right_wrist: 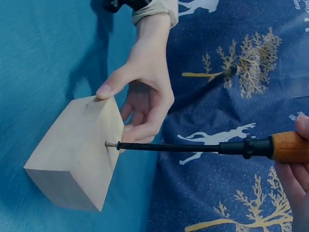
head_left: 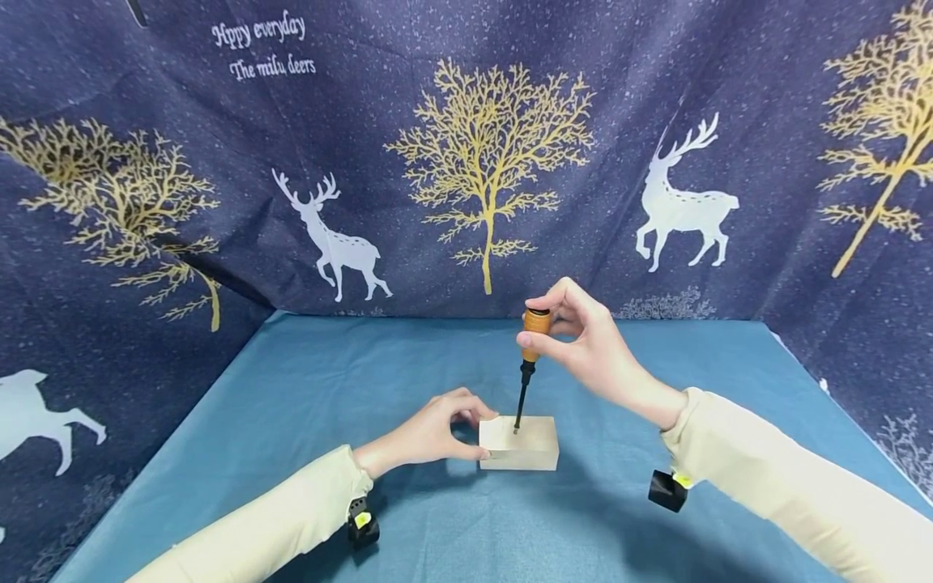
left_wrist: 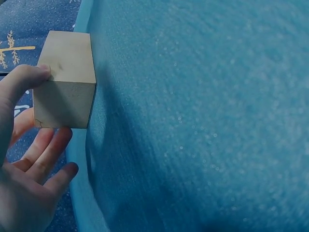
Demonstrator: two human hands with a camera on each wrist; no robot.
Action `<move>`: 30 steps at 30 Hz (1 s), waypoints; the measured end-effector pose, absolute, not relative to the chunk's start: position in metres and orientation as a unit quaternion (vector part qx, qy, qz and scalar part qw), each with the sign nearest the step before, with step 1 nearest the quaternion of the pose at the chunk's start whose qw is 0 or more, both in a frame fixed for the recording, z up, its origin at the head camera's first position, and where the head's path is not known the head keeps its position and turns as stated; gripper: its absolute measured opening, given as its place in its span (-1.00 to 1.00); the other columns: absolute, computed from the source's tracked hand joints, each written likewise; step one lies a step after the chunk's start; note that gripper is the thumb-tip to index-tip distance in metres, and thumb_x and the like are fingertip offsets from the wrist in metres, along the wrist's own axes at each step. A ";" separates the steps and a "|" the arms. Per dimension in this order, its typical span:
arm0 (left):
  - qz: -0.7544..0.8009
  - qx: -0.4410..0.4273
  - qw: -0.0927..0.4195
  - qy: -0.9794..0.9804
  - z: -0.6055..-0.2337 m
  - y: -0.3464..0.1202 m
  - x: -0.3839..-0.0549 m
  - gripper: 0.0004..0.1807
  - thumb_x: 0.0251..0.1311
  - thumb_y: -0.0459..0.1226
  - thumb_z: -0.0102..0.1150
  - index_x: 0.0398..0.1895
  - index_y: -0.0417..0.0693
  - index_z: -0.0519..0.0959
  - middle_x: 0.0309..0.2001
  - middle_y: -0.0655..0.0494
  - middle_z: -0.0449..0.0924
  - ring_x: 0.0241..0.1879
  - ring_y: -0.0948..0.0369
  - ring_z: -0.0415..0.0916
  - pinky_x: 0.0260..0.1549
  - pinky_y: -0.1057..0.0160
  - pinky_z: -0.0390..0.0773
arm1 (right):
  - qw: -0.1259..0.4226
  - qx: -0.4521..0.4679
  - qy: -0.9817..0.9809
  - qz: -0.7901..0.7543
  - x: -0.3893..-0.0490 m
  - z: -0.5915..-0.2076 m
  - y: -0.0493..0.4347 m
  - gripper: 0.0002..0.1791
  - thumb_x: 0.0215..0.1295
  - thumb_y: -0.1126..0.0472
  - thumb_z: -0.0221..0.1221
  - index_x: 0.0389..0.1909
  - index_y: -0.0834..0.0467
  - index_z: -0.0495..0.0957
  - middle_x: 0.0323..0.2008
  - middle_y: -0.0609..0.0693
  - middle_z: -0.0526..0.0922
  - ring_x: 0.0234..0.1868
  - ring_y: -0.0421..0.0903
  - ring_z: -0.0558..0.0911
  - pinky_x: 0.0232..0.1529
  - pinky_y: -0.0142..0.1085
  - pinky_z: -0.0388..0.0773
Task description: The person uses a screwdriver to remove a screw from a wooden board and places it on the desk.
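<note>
A pale wooden block (head_left: 519,457) lies on the blue cloth, with a screw (right_wrist: 110,144) standing part-way out of its top face. My left hand (head_left: 432,429) grips the block's left end, thumb on the near side and fingers on the far side. Above the block, my right hand (head_left: 589,346) holds a screwdriver (right_wrist: 169,147) by its orange-brown handle, thumb and fingers round it. The black shaft points down, nearly upright, and its tip meets the screw head in the right wrist view. In the left wrist view the block (left_wrist: 72,58) hides the screw and screwdriver.
Blue cloth (head_left: 328,364) covers the table. Behind it hangs a dark blue curtain (head_left: 452,243) printed with white deer and golden trees. Each wrist carries a small black camera, the left one (head_left: 362,525) low over the cloth and the right one (head_left: 668,491) hanging below the sleeve.
</note>
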State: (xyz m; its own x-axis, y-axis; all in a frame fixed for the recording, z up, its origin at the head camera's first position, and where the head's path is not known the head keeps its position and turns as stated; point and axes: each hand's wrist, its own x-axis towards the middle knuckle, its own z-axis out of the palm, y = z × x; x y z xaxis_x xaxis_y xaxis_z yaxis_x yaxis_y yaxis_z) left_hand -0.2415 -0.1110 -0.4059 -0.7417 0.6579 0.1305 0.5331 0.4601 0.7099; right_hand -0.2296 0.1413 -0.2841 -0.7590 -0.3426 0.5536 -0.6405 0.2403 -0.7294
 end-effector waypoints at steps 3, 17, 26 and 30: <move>0.385 0.350 0.081 0.850 -0.406 -0.111 -0.242 -0.57 0.01 -0.16 0.50 0.00 0.13 0.64 -0.02 0.19 0.56 -0.09 0.26 0.57 0.06 0.26 0.58 | 0.110 0.359 -0.745 0.552 -0.232 -0.285 0.146 -0.69 0.27 0.42 0.25 -0.01 0.28 0.43 0.05 0.25 0.63 -0.03 -0.19 0.73 -0.11 -0.28 0.71; 0.389 0.348 0.081 0.849 -0.407 -0.111 -0.242 -0.57 0.02 -0.18 0.50 0.00 0.11 0.64 -0.02 0.18 0.56 -0.09 0.22 0.58 0.07 0.24 0.59 | 0.117 0.339 -0.788 0.500 -0.241 -0.294 0.151 -0.54 0.33 0.30 0.24 0.12 0.21 0.22 0.21 0.18 0.54 0.08 -0.18 0.65 -0.08 -0.33 0.69; 0.386 0.347 0.083 0.851 -0.406 -0.111 -0.241 -0.57 0.03 -0.17 0.49 0.01 0.13 0.64 -0.01 0.19 0.55 -0.09 0.24 0.57 0.07 0.24 0.58 | 0.169 0.248 -0.833 0.465 -0.236 -0.290 0.145 -0.48 0.17 0.20 0.40 -0.05 0.21 0.27 0.00 0.10 0.58 -0.18 -0.27 0.67 -0.17 -0.42 0.65; 0.386 0.346 0.083 0.851 -0.406 -0.112 -0.241 -0.57 0.02 -0.16 0.49 0.01 0.14 0.64 -0.01 0.21 0.56 -0.09 0.24 0.57 0.07 0.23 0.58 | 0.143 0.262 -0.818 0.492 -0.231 -0.288 0.144 -0.53 0.17 0.27 0.38 -0.09 0.23 0.28 0.07 0.12 0.53 -0.12 -0.46 0.63 -0.07 -0.39 0.66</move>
State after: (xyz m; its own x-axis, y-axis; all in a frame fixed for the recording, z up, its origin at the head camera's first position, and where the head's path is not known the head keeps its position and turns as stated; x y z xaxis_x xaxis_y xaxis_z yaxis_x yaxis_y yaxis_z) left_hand -0.2411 -0.1115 -0.4061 -0.7465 0.6535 0.1252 0.5246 0.4623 0.7149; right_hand -0.2308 0.1441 -0.2881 -0.8219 -0.2879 0.4915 -0.5691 0.3780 -0.7302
